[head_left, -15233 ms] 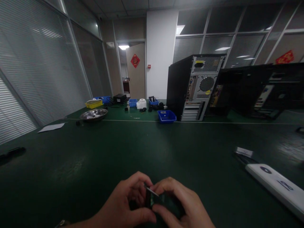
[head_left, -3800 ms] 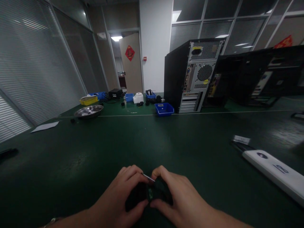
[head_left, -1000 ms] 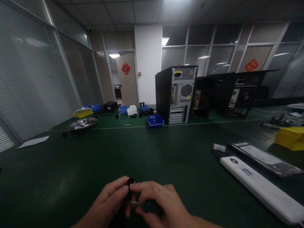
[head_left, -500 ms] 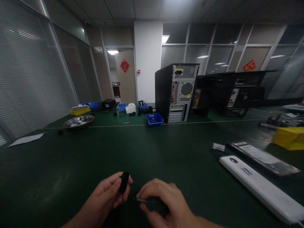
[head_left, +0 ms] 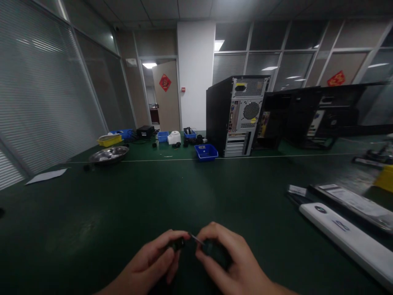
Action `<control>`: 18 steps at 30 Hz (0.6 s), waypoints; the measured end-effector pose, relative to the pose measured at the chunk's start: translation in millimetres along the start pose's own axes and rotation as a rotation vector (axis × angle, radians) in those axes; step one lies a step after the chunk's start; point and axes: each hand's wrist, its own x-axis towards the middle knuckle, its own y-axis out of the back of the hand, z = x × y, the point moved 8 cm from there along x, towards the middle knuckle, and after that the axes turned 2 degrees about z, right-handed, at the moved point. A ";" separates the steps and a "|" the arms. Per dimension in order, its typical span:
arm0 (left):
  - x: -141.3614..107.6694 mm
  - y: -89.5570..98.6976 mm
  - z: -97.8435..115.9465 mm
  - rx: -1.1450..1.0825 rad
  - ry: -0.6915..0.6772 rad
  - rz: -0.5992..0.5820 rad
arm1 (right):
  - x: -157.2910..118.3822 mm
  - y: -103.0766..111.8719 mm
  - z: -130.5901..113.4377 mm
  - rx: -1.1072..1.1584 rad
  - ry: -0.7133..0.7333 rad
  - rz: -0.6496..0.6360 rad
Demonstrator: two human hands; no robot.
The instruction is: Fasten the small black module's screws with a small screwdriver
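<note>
Low in the head view, my left hand (head_left: 153, 258) pinches a small black part (head_left: 178, 244) between thumb and fingers; the fingers cover much of it, so its kind is unclear. Just to the right, my right hand (head_left: 235, 256) is wrapped round the dark handle of a screwdriver (head_left: 215, 250). Its thin metal shaft points up and left, with the tip close to my left fingertips and the black part. Whether the tip touches the part I cannot tell. Both hands are over the green table mat (head_left: 147, 200).
On the right lie a white power strip (head_left: 346, 233) and a hard drive (head_left: 353, 203). A computer tower (head_left: 219, 114) stands at the back beside a blue tray (head_left: 206, 152). Further left are a metal bowl (head_left: 109, 157), a yellow tray (head_left: 109, 141) and a paper sheet (head_left: 46, 176).
My left hand has moved right and turned the black part from upright to lying more sideways. The screwdriver tip now angles upward, nearer the left fingers. The camera view has swung slightly left.
</note>
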 end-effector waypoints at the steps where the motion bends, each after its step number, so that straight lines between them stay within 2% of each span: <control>1: -2.0 -0.1 1.9 0.045 -0.001 -0.002 | -0.1 -1.1 2.4 0.000 -0.022 -0.011; 4: -7.5 0.5 6.9 0.184 -0.020 0.019 | -1.0 -1.7 6.9 -0.012 -0.042 -0.005; 7: -10.4 3.6 18.4 0.299 -0.126 0.085 | -1.6 0.4 4.3 -0.020 0.012 0.025; 11: -11.7 6.6 35.4 0.493 -0.279 0.135 | -0.8 -4.2 1.6 0.013 0.038 -0.057; 18: -12.3 16.4 40.0 0.529 -0.350 0.207 | 2.7 -12.0 1.7 0.007 -0.015 -0.173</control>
